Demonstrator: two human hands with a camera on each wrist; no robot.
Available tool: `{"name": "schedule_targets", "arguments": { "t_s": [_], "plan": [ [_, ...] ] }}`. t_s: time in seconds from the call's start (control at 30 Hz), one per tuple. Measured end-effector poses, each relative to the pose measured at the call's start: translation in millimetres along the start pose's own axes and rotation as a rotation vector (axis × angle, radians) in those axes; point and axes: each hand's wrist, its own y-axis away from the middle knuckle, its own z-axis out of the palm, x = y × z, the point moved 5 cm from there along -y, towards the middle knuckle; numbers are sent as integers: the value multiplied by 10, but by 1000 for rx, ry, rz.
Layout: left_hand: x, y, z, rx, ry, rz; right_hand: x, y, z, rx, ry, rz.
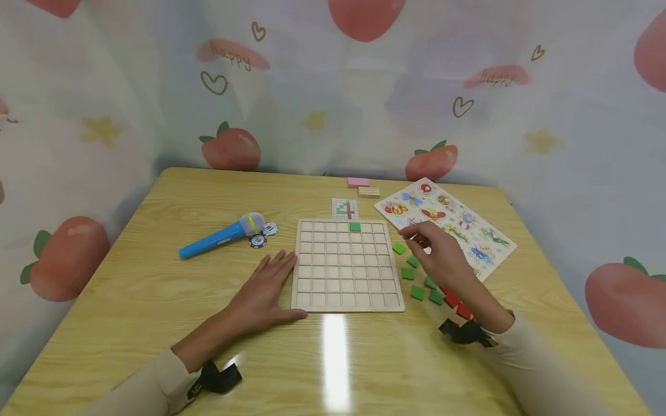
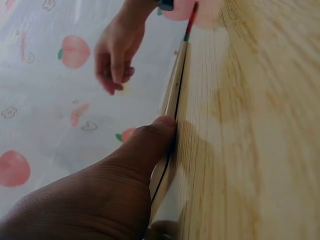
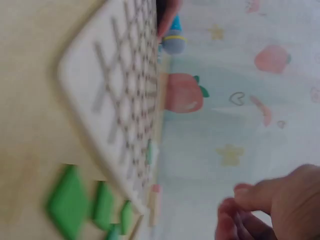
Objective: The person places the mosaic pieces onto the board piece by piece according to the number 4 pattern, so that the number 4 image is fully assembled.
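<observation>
A wooden grid board lies in the middle of the table, with one green tile set in its top row. My left hand lies flat on the table, fingers straight, touching the board's left edge; the thumb presses along it. My right hand hovers to the right of the board, above several loose green tiles, fingers loosely curled with nothing seen in them. Two red tiles lie beside my right wrist.
A blue toy microphone and two chips lie left of the board. Behind it are a pattern card, a pink block and a wooden block. An insect peg puzzle sits at the right. A printed curtain surrounds the table.
</observation>
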Motion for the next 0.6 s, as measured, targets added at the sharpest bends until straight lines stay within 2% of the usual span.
{"name": "schedule_targets", "arguments": {
  "t_s": [0.1,0.2,0.33,0.47,0.6],
  "plan": [
    [-66,44,-43,11,-4,-13,77,72,120,44,-28,81],
    [-93,53,-45,5,1,-11,172,77,277,0,-14,201],
    [-70,21,-3,-5,10,8,273,72,405,-80,73,316],
    [-21,-3,19,-3,13,19,323,69,445,-102,119,345],
    [2,15,3,-2,1,15,357,68,484,-113,124,338]
  ]
}}
